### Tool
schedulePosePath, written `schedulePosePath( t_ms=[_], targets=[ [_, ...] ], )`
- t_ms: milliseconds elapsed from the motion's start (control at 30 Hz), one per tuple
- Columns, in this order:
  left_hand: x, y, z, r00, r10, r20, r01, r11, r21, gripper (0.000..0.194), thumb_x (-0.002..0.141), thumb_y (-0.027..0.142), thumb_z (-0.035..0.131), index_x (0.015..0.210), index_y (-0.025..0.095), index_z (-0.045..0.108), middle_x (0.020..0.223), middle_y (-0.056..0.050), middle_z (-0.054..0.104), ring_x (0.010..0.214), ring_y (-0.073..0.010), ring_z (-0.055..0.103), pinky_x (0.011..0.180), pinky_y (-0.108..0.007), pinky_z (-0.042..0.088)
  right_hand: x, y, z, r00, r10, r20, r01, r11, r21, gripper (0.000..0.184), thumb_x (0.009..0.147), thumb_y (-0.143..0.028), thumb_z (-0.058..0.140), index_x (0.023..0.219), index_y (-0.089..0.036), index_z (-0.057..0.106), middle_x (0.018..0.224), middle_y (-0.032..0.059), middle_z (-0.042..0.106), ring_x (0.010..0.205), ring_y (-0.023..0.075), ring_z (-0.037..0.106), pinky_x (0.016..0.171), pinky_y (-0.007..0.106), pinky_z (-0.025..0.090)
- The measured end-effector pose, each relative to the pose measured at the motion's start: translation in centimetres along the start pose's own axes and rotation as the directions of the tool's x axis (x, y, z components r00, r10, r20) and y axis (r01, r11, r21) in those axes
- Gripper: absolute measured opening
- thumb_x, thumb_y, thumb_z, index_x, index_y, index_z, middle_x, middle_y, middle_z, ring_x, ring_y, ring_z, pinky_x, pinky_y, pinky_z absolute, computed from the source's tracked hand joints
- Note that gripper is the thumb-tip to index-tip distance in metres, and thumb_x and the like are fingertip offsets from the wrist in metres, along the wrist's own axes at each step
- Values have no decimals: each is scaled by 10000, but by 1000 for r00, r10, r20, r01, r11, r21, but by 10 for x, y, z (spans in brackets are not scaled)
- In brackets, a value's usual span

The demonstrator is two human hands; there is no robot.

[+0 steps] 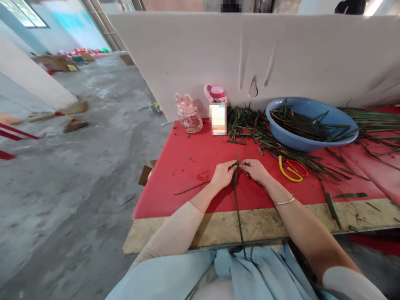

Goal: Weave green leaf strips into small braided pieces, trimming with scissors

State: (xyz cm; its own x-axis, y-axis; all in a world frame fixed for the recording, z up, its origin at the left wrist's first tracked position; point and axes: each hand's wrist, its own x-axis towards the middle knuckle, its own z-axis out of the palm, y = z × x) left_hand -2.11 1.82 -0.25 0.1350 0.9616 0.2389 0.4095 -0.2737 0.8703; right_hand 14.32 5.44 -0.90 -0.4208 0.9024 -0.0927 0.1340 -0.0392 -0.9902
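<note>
Head view: at the far left, on the grey concrete floor [103,166], lies a straw broom [75,109], well apart from the counter [175,166], which carries a red covering over a pale wooden board. Near the counter's far left corner stands a translucent pink bottle with ear-shaped loops [190,118], upright. A thin dark stem [190,188] lies flat, its right end near the left forearm.

The left hand [222,176] is narrow, thumb and fingers drawn together on a long green leaf strip [235,181]. Behind it, beside the first bottle, is a pink lid with a carrying loop [218,92]; what is beneath is obscured.

The strip is between the two hands. Its long axis runs away from the body, from the light blue apron [256,271] up to a short tip projecting just beyond the fingertips. The strip is to the right of the left hand and to the left of the right hand [254,170]; neither is nearer, as both touch it close to its far end. The right hand is also narrow, pinching from its own side.

Farther right, a heap of cut green leaf pieces [245,121] adjoins a round blue plastic basin [308,143] holding more strips. Scissors with yellow and red handles [290,175] lie nearer the body than the basin, apart from the right hand.
</note>
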Motion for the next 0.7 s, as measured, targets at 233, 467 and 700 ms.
schedulePosePath(
  t_ms=[233, 467, 700],
  targets=[
    [2, -3, 1, 994, -27, -101, 19, 997, -74, 298, 839, 275, 550, 1076, 173, 697, 1076, -70, 710, 1008, -227, 642, 952, -350, 455, -7, -10, -9, 976, 172, 130, -181, 982, 59, 353, 733, -512, 639, 736, -176, 533, 522, -44, 529, 400, 79, 454, 367, 199, 315],
    [3, -2, 1, 993, -73, -88, 61, 989, -134, 271, 817, 283, 575, 1009, 163, 725, 1010, -74, 727, 926, -220, 658, 905, -347, 472, -11, -17, -6, 965, 193, 176, -219, 966, 138, 343, 704, -470, 688, 708, -174, 514, 517, -51, 530, 390, 68, 453, 361, 186, 317],
    [9, -9, -5, 951, -215, -223, 121, 921, -370, 339, 769, 333, 625, 1030, 132, 705, 962, -78, 720, 857, -175, 637, 845, -309, 473, -14, -25, -26, 889, 296, 349, -393, 885, 249, 237, 757, -376, 650, 800, -148, 598, 574, -2, 581, 458, 92, 502, 427, 205, 383]
  ],
)
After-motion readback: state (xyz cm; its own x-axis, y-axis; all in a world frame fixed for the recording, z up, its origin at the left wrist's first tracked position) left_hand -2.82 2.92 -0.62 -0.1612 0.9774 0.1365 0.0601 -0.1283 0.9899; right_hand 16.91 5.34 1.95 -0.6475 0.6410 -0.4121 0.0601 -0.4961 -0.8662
